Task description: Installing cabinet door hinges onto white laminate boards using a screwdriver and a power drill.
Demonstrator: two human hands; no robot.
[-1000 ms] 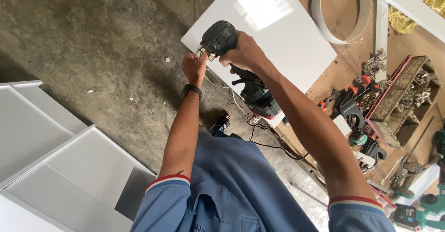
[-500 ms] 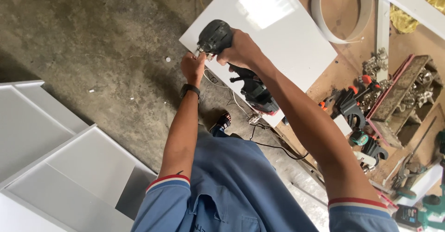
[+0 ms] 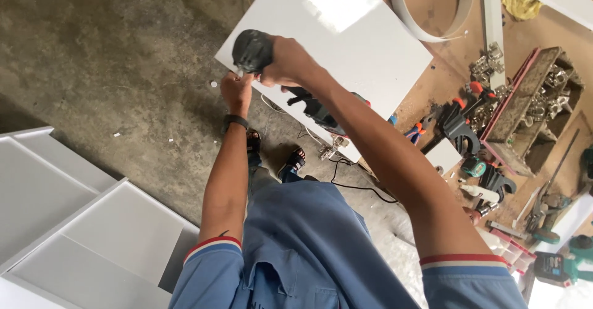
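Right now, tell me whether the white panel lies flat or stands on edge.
Flat: the white panel shows its broad face up on the workbench, corner overhanging.

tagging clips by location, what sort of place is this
Probably a cabinet or carpentry workshop: a power drill held at a white panel, clamps and hinges on a wooden bench, bare concrete floor.

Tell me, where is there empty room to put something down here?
The white panel is mostly bare beyond the right hand holding the drill. Concrete floor left of the left hand is open. The workbench by the tool tray is crowded.
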